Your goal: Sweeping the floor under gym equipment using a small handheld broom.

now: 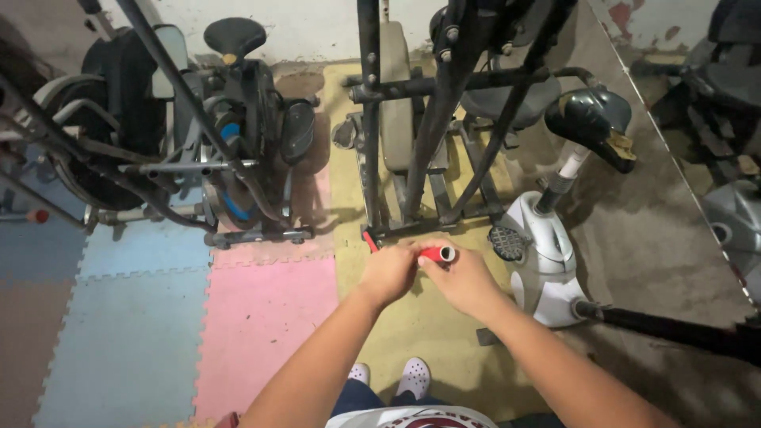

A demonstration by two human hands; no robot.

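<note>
Both hands, left hand (387, 273) and right hand (462, 279), were clamped together on a red-handled tool (435, 254) near the exercise bike (536, 246), apparently mid-adjustment.

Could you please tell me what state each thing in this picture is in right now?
Left hand: closed around the red-handled tool.
Right hand: gripping the tool's other end.
Red-handled tool: held level between both hands, above the floor.
White exercise bike: upright, its seat worn and torn.
Black exercise bike: upright, unoccupied.
Foam floor mats: interlocked, lying flat.
</note>
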